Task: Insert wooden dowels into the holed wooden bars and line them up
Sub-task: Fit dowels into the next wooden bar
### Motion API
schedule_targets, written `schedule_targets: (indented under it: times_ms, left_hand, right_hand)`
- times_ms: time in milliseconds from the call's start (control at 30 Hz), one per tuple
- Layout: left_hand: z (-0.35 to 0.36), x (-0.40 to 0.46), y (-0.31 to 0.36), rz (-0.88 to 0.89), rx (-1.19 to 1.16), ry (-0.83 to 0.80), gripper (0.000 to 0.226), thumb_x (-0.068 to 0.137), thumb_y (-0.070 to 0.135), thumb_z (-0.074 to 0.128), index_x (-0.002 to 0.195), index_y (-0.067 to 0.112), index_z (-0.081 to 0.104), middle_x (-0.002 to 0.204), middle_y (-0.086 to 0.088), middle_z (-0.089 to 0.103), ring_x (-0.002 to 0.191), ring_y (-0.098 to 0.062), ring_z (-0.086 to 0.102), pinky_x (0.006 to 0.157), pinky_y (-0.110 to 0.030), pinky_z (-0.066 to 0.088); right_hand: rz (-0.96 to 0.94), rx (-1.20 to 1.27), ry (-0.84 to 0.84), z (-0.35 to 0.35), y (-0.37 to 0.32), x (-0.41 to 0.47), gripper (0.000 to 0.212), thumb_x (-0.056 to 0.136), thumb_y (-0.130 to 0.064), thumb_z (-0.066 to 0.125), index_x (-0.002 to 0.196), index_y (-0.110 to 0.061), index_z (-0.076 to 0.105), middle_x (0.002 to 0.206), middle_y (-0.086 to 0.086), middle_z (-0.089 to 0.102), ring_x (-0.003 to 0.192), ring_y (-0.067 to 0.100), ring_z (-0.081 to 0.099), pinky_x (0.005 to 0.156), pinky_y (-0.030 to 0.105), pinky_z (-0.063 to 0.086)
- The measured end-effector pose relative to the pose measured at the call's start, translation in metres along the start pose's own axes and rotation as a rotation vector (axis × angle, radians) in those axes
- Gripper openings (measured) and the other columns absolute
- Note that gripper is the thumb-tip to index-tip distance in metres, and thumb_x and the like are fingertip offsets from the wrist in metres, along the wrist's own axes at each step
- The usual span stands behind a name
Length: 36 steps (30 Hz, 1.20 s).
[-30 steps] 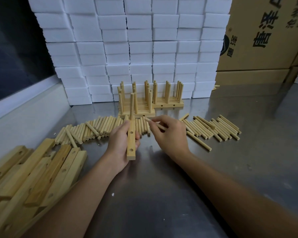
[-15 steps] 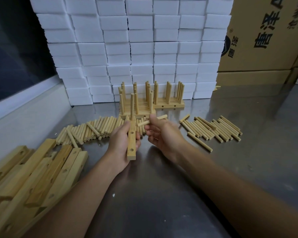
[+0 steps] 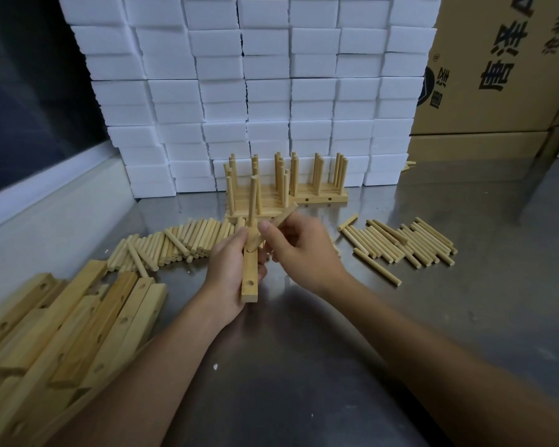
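My left hand point(image 3: 229, 272) grips a holed wooden bar point(image 3: 249, 279) above the steel table. One dowel point(image 3: 252, 198) stands upright in the bar's far hole, and an empty hole shows near its close end. My right hand point(image 3: 300, 250) pinches a second dowel point(image 3: 279, 221), tilted, with its lower end at the bar's middle. Finished bars with upright dowels point(image 3: 284, 191) stand in rows behind. Loose dowels lie in a left pile point(image 3: 181, 241) and a right pile point(image 3: 400, 241).
A heap of bare holed bars point(image 3: 62, 330) lies at the near left. Stacked white foam blocks point(image 3: 255, 91) form a wall at the back, with cardboard boxes point(image 3: 504, 69) to the right. A white ledge point(image 3: 46, 188) borders the steel table point(image 3: 304, 366) on the left.
My right hand lifted a dowel from the table, swung it round and brought its end down to the middle of the bar. The left hand kept the bar nearly still.
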<state>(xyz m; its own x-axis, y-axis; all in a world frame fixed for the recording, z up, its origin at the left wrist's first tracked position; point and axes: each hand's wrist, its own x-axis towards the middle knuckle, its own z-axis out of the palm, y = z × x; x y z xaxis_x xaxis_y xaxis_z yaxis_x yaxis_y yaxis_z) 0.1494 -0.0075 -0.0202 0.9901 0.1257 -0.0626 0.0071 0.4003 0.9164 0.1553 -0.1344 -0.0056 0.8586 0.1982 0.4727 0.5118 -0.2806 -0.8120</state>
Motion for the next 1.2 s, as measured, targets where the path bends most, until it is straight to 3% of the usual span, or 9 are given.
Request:
schedule_targets:
  times_ms: [133, 300, 433, 600, 733, 833, 967, 1067, 1200]
  left_hand:
    - [0.003, -0.002, 0.0, 0.027, 0.043, 0.038, 0.03, 0.104, 0.021, 0.048, 0.085, 0.009, 0.068, 0.05, -0.001, 0.055, 0.04, -0.011, 0.05, 0.033, -0.023, 0.035]
    - [0.006, -0.003, 0.0, 0.018, 0.035, 0.072, 0.053, 0.098, 0.011, 0.046, 0.056, 0.026, 0.076, 0.055, -0.001, 0.059, 0.049, -0.013, 0.056, 0.043, -0.025, 0.04]
    - [0.007, -0.003, 0.001, 0.004, 0.045, 0.114, 0.05, 0.095, 0.01, 0.046, 0.056, 0.022, 0.075, 0.064, -0.008, 0.061, 0.059, -0.019, 0.059, 0.052, -0.031, 0.044]
    - [0.007, -0.002, 0.0, 0.004, 0.092, 0.136, 0.036, 0.095, 0.009, 0.045, 0.069, 0.012, 0.07, 0.065, -0.012, 0.059, 0.056, -0.021, 0.057, 0.048, -0.03, 0.043]
    - [0.007, -0.003, 0.001, -0.008, 0.1, 0.127, 0.036, 0.096, 0.007, 0.042, 0.07, 0.011, 0.066, 0.062, -0.01, 0.058, 0.052, -0.019, 0.054, 0.045, -0.027, 0.041]
    - [0.007, -0.004, 0.002, -0.001, 0.099, 0.13, 0.036, 0.097, 0.006, 0.042, 0.069, 0.009, 0.065, 0.056, -0.007, 0.056, 0.045, -0.016, 0.052, 0.037, -0.023, 0.039]
    - [0.005, -0.003, 0.002, -0.007, 0.092, 0.097, 0.053, 0.098, 0.012, 0.047, 0.052, 0.02, 0.072, 0.052, -0.002, 0.056, 0.045, -0.014, 0.052, 0.037, -0.025, 0.039]
    - [0.004, -0.002, 0.002, -0.01, 0.086, 0.085, 0.053, 0.098, 0.014, 0.05, 0.05, 0.02, 0.072, 0.052, -0.002, 0.056, 0.047, -0.015, 0.052, 0.041, -0.025, 0.039]
    - [0.003, 0.001, 0.0, -0.012, 0.068, 0.072, 0.054, 0.099, 0.014, 0.051, 0.049, 0.021, 0.072, 0.055, -0.003, 0.057, 0.052, -0.015, 0.054, 0.05, -0.028, 0.04]
  right_hand:
    - [-0.154, -0.304, -0.085, -0.004, -0.01, 0.005, 0.025, 0.1, -0.028, 0.057, 0.097, -0.005, 0.066, 0.082, 0.002, 0.067, 0.074, 0.014, 0.063, 0.071, 0.033, 0.053]
    - [-0.204, -0.334, -0.143, -0.001, -0.021, 0.008, 0.023, 0.098, -0.022, 0.059, 0.094, -0.002, 0.067, 0.086, 0.01, 0.068, 0.081, 0.024, 0.063, 0.077, 0.043, 0.051]
    - [-0.193, -0.282, -0.073, 0.003, -0.018, 0.006, 0.027, 0.095, -0.025, 0.065, 0.084, -0.001, 0.069, 0.075, 0.01, 0.067, 0.073, 0.021, 0.063, 0.072, 0.041, 0.052]
    - [-0.169, -0.18, 0.061, 0.009, -0.009, 0.003, 0.03, 0.09, -0.026, 0.074, 0.073, -0.002, 0.068, 0.066, 0.005, 0.066, 0.063, 0.016, 0.062, 0.064, 0.036, 0.052]
    - [-0.136, -0.141, 0.122, 0.015, -0.004, 0.001, 0.027, 0.086, -0.028, 0.078, 0.07, -0.009, 0.067, 0.059, -0.006, 0.061, 0.056, 0.005, 0.057, 0.055, 0.018, 0.047]
    - [-0.131, -0.141, 0.126, 0.017, -0.004, 0.0, 0.028, 0.087, -0.028, 0.077, 0.069, -0.009, 0.066, 0.058, -0.007, 0.06, 0.056, 0.004, 0.056, 0.054, 0.016, 0.044]
    - [-0.182, -0.201, 0.075, 0.012, -0.006, 0.002, 0.032, 0.093, -0.021, 0.069, 0.069, 0.0, 0.067, 0.058, 0.007, 0.06, 0.055, 0.015, 0.054, 0.053, 0.02, 0.04]
    - [-0.174, -0.2, 0.032, 0.009, -0.007, 0.003, 0.031, 0.095, -0.016, 0.066, 0.071, 0.004, 0.068, 0.061, 0.013, 0.062, 0.058, 0.022, 0.055, 0.055, 0.025, 0.042]
    - [-0.163, -0.202, -0.017, 0.006, -0.009, 0.003, 0.03, 0.095, -0.014, 0.065, 0.071, 0.003, 0.067, 0.062, 0.014, 0.063, 0.057, 0.019, 0.055, 0.051, 0.016, 0.038]
